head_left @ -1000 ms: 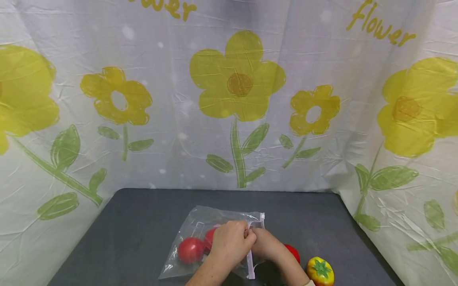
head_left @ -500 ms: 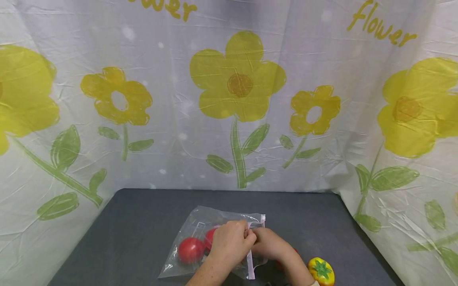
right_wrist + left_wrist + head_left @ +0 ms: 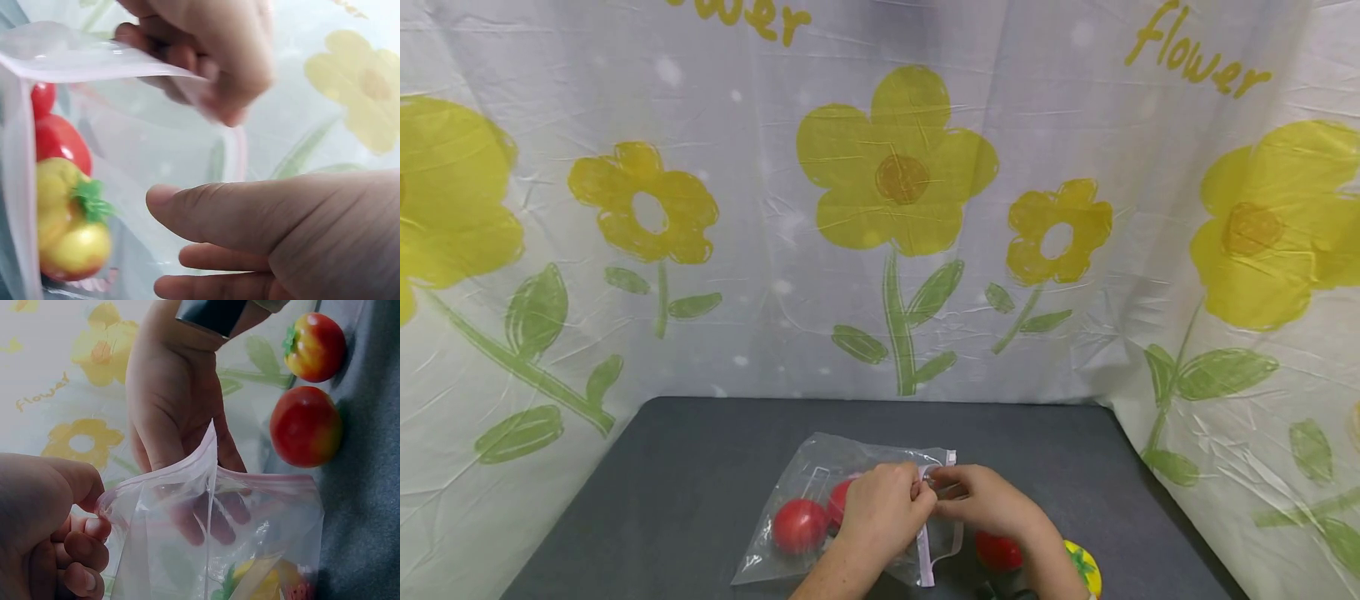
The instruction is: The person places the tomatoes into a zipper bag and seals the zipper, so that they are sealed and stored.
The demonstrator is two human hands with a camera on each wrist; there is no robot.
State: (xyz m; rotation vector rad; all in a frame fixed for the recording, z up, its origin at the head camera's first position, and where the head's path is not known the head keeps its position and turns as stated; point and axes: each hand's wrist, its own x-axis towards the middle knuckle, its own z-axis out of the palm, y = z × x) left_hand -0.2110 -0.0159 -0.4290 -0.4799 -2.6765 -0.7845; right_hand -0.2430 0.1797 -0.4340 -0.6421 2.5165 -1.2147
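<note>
A clear zip bag [image 3: 827, 454] lies on the dark table, with round red toy fruits [image 3: 800, 526] inside. In the right wrist view it also holds a yellow toy fruit [image 3: 72, 219] with a green leafy top. My left hand [image 3: 887, 504] pinches the bag's pinkish zip rim [image 3: 134, 69] at one side of the mouth, which gapes. My right hand [image 3: 985, 500] is at the mouth, thumb and fingers apart and holding nothing. Through the film in the left wrist view, its fingertips [image 3: 234, 531] show below the rim line.
A red toy fruit [image 3: 997, 552] sits on the table [image 3: 715, 442] beside my right forearm. Farther right is a yellow toy fruit [image 3: 1084, 567] with a green top, partly behind that forearm. A flower-printed curtain [image 3: 760, 275] hangs beyond the table's back edge.
My right hand has drawn back a little rightward at the bag's mouth and its fingers have spread. Its forearm now covers part of the yellow fruit. My left hand stays put.
</note>
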